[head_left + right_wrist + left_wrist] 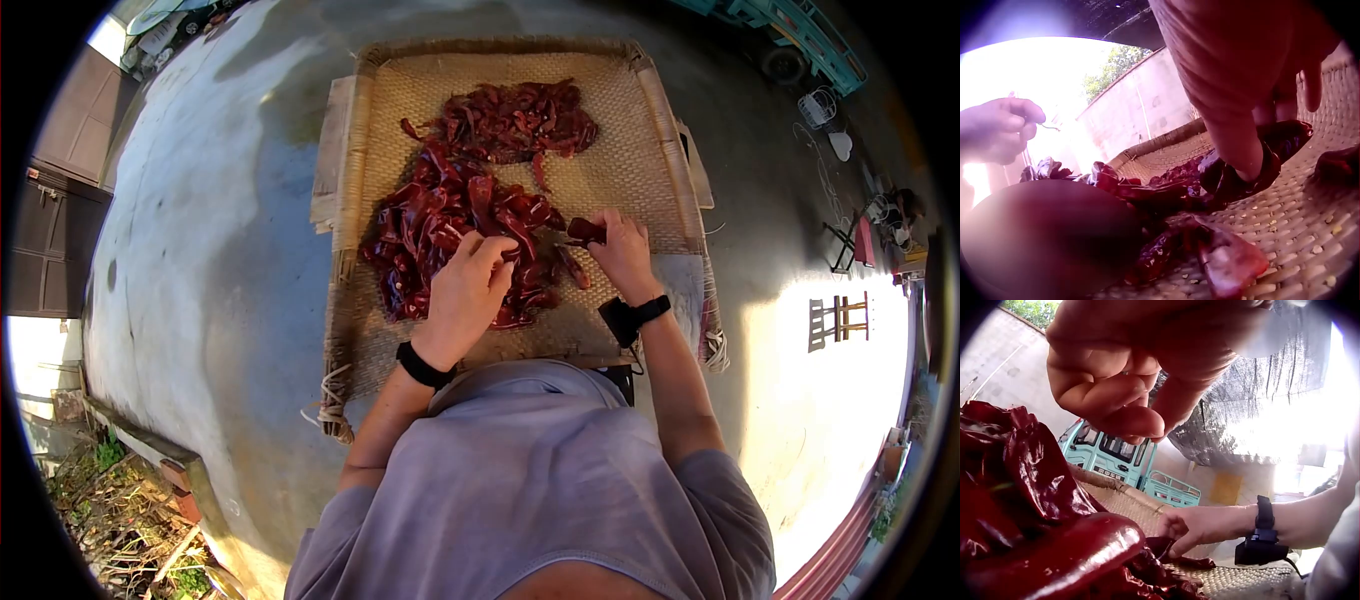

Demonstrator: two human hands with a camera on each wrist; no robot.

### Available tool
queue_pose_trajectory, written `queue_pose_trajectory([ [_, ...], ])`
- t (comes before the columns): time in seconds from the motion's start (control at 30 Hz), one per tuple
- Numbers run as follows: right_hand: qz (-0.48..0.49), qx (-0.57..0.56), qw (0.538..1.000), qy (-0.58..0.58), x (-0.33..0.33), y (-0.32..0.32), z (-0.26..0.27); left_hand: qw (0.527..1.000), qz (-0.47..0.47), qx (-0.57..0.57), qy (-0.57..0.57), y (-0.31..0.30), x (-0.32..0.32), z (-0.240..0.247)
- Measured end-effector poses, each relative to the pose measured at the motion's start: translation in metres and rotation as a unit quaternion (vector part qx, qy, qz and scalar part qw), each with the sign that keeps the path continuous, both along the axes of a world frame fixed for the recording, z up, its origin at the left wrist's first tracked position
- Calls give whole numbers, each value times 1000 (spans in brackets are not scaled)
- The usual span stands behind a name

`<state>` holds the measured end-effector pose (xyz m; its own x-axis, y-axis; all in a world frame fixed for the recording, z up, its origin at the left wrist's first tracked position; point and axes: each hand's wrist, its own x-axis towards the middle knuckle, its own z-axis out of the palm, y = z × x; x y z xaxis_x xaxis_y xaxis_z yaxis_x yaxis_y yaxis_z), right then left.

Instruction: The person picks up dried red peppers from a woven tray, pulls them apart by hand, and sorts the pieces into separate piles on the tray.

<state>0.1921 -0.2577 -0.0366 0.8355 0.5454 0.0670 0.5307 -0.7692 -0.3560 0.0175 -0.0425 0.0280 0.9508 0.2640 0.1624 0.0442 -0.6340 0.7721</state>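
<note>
Above the near pile of glossy red peppers (430,215), the left hand (465,290) has its fingertips drawn together. A thin stem (1051,128) pokes out from them in the right wrist view; in the left wrist view the curled left hand (1141,369) hides it. Right of the pile, the right hand (625,258) pinches a dark red pepper (586,231) low over the woven tray (655,110). Seen from the right wrist, the right hand's thumb presses into this pepper (1272,156). A pale-sided pepper piece (1232,262) lies on the weave below.
A second heap of darker, flatter peppers (520,120) lies at the tray's far side. Cord bindings (335,405) stick out at the near left corner. Beyond stand a teal vehicle (800,40) and a small chair (840,320) on the concrete floor.
</note>
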Motion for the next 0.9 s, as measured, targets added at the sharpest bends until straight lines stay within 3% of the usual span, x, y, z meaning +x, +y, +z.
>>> queue_pose_trajectory([
  [0.03,-15,26,1000,0,-5,0,3,1000,-11,-2,4,0,0,-2],
  [0.13,-30,212,948,236,-31,9,35,999,-29,-17,13,-3,3,-8],
  [0.17,-3,220,944,246,-37,10,33,999,-23,-28,14,-7,4,-7],
  [0.27,88,335,864,365,-59,22,43,997,-25,-77,8,-14,8,-15],
  [0.37,103,320,857,391,-74,29,48,975,-42,-217,34,-16,8,-16],
  [0.47,119,295,857,405,-73,27,37,957,-44,-283,42,-7,5,-16],
  [0.53,133,315,837,426,-77,26,40,969,-32,-239,46,0,3,-12],
  [0.63,73,247,917,305,-67,17,28,987,-5,-156,36,11,3,-9],
  [0.7,24,107,990,92,-55,0,12,992,8,-126,28,15,2,-11],
  [0.73,0,34,999,-19,-48,-8,4,994,15,-110,23,17,2,-12],
  [0.9,-98,-57,994,-12,-25,-37,-11,998,65,15,-14,19,1,-25],
])
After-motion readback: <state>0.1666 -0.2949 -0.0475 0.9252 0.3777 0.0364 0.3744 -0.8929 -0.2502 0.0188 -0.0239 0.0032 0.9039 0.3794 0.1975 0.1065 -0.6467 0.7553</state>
